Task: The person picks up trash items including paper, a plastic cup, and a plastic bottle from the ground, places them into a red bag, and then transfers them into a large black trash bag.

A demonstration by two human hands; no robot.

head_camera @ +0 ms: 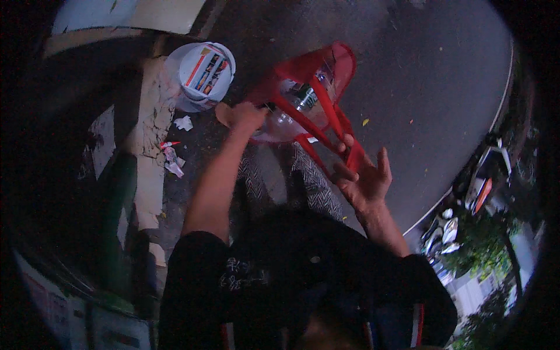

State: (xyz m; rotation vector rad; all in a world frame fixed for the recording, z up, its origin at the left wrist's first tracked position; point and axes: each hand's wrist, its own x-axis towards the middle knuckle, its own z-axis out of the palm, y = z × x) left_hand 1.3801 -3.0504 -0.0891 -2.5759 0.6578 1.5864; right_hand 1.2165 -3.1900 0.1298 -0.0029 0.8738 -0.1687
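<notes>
A red tote bag (302, 65) hangs before me, its mouth wide, with clear plastic bottles (302, 103) inside, one with a green label. Its red straps run to my right hand (365, 179), which has them looped over bent fingers, the other fingers spread. My left hand (247, 118) is at the near left rim of the bag; its fingers are partly hidden, and a round tan thing (223, 114) shows beside it. Whether the hand grips the rim or that thing is not clear. Left of the bag stands a white plastic bucket (201, 72) with a printed lid.
Crumpled white paper (183, 123) and a torn wrapper (173, 162) lie on the asphalt by a cracked concrete curb (151, 113). A dark green bin (118, 227) stands at the left. Motorbikes (483, 179) are parked at the right beyond a white road line.
</notes>
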